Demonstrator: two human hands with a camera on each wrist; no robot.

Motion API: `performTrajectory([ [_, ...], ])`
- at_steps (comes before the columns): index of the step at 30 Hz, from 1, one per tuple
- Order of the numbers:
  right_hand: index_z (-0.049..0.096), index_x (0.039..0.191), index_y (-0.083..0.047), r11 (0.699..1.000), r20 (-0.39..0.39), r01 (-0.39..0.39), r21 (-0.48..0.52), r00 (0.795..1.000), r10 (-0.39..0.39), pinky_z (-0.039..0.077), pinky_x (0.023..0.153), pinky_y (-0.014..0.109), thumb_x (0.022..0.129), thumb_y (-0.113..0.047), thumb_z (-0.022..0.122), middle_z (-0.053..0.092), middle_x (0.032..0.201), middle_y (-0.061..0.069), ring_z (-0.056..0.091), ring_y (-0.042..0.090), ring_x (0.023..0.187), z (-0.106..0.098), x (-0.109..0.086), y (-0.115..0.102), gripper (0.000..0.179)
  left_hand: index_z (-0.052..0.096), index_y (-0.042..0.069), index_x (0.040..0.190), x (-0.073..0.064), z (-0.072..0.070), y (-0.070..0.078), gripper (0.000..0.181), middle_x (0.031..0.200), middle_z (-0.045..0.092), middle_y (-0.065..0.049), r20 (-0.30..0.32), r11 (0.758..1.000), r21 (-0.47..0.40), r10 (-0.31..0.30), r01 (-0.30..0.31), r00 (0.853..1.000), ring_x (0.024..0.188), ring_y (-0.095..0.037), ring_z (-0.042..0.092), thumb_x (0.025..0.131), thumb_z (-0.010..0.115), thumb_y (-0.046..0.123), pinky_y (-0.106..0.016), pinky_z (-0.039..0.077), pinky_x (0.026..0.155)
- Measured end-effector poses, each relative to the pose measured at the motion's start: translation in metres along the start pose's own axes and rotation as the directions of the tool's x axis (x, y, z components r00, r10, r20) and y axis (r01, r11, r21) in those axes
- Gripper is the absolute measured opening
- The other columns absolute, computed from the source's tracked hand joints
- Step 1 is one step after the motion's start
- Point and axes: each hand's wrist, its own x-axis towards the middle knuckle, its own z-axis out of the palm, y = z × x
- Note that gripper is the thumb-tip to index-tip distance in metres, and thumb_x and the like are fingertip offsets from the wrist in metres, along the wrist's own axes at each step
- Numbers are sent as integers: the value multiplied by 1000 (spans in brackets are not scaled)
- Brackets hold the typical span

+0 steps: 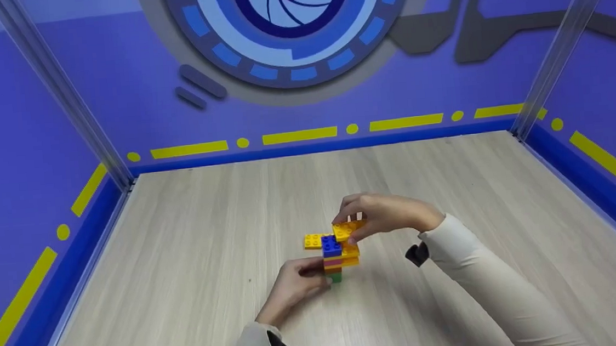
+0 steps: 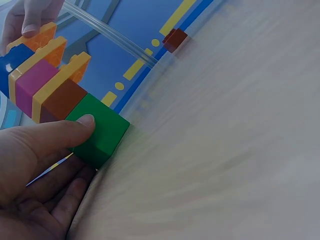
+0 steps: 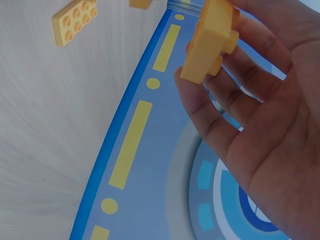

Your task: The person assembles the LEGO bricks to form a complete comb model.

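A tower of toy building bricks (image 1: 332,262) stands upright on the table, with a green brick (image 2: 102,127) at its foot. Above the green come brown, yellow, magenta and yellow layers, then a blue brick (image 1: 331,245). Both yellow layers jut out to the right. My left hand (image 1: 294,281) grips the tower low down, its thumb on the green brick and its fingers partly hidden behind. Beside the blue brick, my right hand (image 1: 374,212) pinches a yellow brick (image 3: 207,42) between thumb and fingers. Whether that brick touches the tower cannot be told.
Behind the tower, a flat yellow brick (image 3: 75,22) lies studs up on the wooden table (image 1: 208,230). A small reddish-brown brick (image 2: 175,40) sits farther off in the left wrist view. Blue printed walls (image 1: 114,89) enclose the table at the back and sides.
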Motion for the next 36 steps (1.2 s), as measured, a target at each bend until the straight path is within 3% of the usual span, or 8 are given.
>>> performTrajectory([
  [6,67,120,-15,1000,6,-9,-10,1000,9,55,81,23,85,-30,72,64,111,0,60,13,93,0,4,-5,39,67,11,121,1,-1,0,43,117,70,-6,9,1000,-11,18,-18,1000,106,-19,65,79,75,11,-34,53,94],
  [24,67,120,-13,999,15,29,-19,999,-29,55,81,24,85,-27,73,64,108,1,61,14,94,5,13,-13,39,67,16,122,0,0,-1,43,117,70,-2,14,999,-28,-17,17,1000,108,-16,64,80,73,10,-34,52,95],
  [36,67,117,-13,999,33,-14,-32,999,16,54,83,26,84,-27,74,64,107,-1,60,14,92,6,16,-20,36,67,11,121,-2,-2,1,41,116,70,-7,13,999,-21,29,-29,999,108,-21,65,81,73,8,-38,52,96],
])
